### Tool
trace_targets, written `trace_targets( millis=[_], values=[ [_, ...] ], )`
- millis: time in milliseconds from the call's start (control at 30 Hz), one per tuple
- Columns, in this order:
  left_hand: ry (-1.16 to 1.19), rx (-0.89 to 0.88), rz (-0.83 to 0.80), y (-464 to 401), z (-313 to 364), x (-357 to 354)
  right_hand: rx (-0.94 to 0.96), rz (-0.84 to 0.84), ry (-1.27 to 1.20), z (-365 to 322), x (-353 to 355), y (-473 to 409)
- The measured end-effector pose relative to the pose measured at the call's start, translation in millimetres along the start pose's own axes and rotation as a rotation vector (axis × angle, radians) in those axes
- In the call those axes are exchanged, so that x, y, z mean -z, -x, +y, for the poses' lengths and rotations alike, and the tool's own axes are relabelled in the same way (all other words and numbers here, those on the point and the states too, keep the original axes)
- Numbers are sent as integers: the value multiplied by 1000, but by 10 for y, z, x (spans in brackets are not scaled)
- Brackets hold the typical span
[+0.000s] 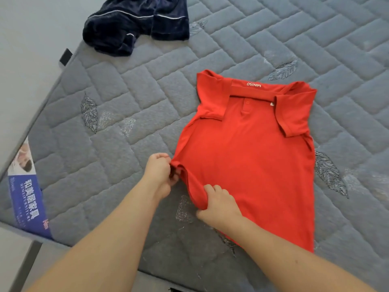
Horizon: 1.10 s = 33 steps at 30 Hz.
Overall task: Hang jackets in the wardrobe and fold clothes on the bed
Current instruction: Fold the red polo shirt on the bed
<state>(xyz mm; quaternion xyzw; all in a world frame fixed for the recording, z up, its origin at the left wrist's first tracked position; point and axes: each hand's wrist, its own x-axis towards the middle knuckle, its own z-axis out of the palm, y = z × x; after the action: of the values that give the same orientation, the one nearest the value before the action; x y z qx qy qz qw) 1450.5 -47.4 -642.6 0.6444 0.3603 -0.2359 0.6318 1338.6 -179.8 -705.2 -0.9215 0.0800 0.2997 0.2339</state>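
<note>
Views: we have one, a wide-angle camera worn on the head.
Direction: we look forward and steeply down onto the bed (273, 39).
Tilt: the frame is rotated, so the bed's edge runs diagonally across our left side.
Nearness: close; our forearms enter from the bottom edge.
Distortion: straight quilting lines bend toward the corners.

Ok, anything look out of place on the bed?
Only the navy garment: crumpled in a heap at the mattress edge, unfolded. The red shirt lies flat, sleeves folded in, both hands gripping its left edge.
</note>
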Motion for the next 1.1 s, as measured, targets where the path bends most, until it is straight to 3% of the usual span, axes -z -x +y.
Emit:
trace_targets(
  millis=[100, 167, 300, 400, 533, 767, 933, 1000, 1100],
  values=[
    [153, 21, -73, 35, 73, -199, -203, 104, -171, 234, 127, 24],
    [24, -52, -95, 0, 81, -294, -293, 108, -166, 493, 277, 50],
    [-319, -276, 3, -134, 89, -456, -399, -134, -11, 1100, 589, 64],
    [-391, -419, 110, -271, 207, -619, -482, -208, 161, 1514, 933, 65],
    [-304, -520, 229, -523, 539, -882, -566, 28, 164, 1820, 1607, -76],
    [-203, -394, 359, -1055, 1287, -1462, -474, 381, 203, 1868, 2904, -921],
    [-284, -384, 387, -1713, 1521, -1904, -497, 568, 358, 2010, 3131, -1748],
    [-426, -399, 336, -1983, 1344, -2142, -575, 616, 310, 2173, 2974, -2075],
    [-944, -561, 434, -2247, 792, -2340, -669, 759, 161, 2340, 2541, -2447]
  ],
)
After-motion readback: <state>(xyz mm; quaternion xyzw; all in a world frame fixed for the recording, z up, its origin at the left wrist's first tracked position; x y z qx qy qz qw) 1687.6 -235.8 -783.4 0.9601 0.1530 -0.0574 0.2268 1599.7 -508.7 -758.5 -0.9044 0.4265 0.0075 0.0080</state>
